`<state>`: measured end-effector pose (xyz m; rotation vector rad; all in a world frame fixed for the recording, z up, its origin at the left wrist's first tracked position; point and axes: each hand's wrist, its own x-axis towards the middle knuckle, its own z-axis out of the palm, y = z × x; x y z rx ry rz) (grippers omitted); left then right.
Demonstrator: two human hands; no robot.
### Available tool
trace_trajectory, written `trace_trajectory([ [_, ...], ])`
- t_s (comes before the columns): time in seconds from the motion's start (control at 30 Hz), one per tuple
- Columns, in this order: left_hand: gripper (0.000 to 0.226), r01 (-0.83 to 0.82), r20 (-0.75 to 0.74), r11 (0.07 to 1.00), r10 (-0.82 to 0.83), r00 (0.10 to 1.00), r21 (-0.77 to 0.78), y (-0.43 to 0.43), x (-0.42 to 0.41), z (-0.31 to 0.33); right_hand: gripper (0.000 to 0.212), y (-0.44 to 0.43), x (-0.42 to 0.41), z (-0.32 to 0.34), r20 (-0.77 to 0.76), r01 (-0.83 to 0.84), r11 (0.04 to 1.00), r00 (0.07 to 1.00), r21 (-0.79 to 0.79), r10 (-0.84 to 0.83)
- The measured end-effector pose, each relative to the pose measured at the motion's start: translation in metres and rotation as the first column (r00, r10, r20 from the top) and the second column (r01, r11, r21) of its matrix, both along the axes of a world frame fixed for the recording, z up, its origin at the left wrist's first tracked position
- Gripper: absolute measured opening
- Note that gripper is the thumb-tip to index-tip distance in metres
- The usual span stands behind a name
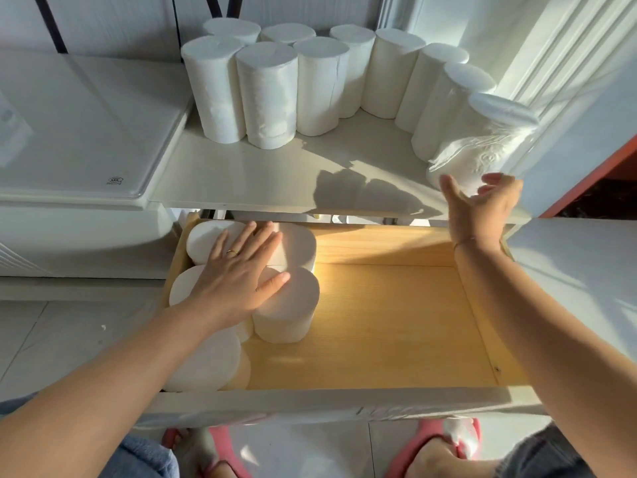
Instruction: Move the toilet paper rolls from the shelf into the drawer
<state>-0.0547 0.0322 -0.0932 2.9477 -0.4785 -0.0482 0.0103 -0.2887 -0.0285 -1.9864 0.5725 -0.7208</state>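
Several white toilet paper rolls (265, 94) stand upright in a curved row on the white shelf (241, 174). The wooden drawer (396, 322) below is pulled out, and several rolls (289, 305) stand packed in its left part. My left hand (238, 274) lies flat with spread fingers on top of those rolls and holds nothing. My right hand (482, 205) is open at the shelf's right front, fingers curving around the base of the nearest roll (482, 143); I cannot tell whether they touch it.
A white glossy appliance lid (79, 132) adjoins the shelf on the left. A white door frame (568, 81) rises at the right. The drawer's white front panel (344, 405) is nearest me, above my feet in pink slippers (444, 443).
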Motion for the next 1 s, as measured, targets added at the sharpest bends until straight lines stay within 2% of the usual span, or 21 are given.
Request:
trace_trajectory([
  [0.07, 0.078, 0.018, 0.005, 1.000, -0.018, 1.000, 0.003, -0.006, -0.002, 0.001, 0.077, -0.023, 0.014, 0.003, -0.040, 0.064, 0.993, 0.997, 0.094, -0.060],
  [0.13, 0.081, 0.050, 0.000, 0.999, -0.050, 0.999, -0.009, -0.011, -0.003, 0.002, 0.089, -0.039, 0.026, 0.002, -0.072, -0.051, 0.986, 0.995, 0.156, 0.062],
  [0.2, 0.082, 0.075, -0.020, 0.997, -0.076, 0.997, -0.024, -0.015, -0.003, 0.004, 0.094, -0.051, 0.037, 0.000, -0.037, -0.190, 0.962, 0.979, 0.197, 0.201],
  [0.33, 0.084, 0.076, -0.026, 0.997, -0.075, 0.997, 0.025, -0.018, -0.002, 0.006, 0.095, -0.068, 0.054, 0.003, -0.041, -0.307, 0.921, 0.945, 0.239, 0.325],
  [0.5, 0.081, 0.077, -0.024, 0.996, -0.076, 0.997, 0.042, -0.019, -0.002, 0.005, 0.096, -0.076, 0.064, 0.005, 0.016, -0.388, 0.868, 0.915, 0.311, 0.404],
  [0.63, 0.080, 0.084, -0.028, 0.996, -0.084, 0.996, 0.033, -0.019, -0.001, 0.005, 0.096, -0.065, 0.058, 0.008, -0.001, -0.419, 0.870, 0.901, 0.260, 0.434],
  [0.7, 0.081, 0.091, -0.030, 0.996, -0.091, 0.995, 0.024, -0.018, -0.002, 0.005, 0.087, -0.054, 0.049, 0.011, 0.022, -0.480, 0.846, 0.872, 0.233, 0.489],
  [0.8, 0.082, 0.093, -0.021, 0.996, -0.093, 0.995, -0.001, -0.019, -0.002, 0.005, 0.078, -0.031, 0.025, 0.018, 0.064, -0.650, 0.730, 0.754, 0.211, 0.654],
  [0.87, 0.079, 0.075, -0.018, 0.997, -0.075, 0.997, 0.005, -0.020, -0.002, 0.004, 0.078, -0.015, 0.003, 0.020, 0.062, -0.755, 0.606, 0.637, 0.250, 0.768],
  [1.0, 0.074, 0.055, -0.042, 0.998, -0.054, 0.998, 0.028, -0.020, 0.000, 0.002, 0.072, 0.006, -0.041, 0.008, -0.085, -0.879, 0.371, 0.363, 0.299, 0.928],
])
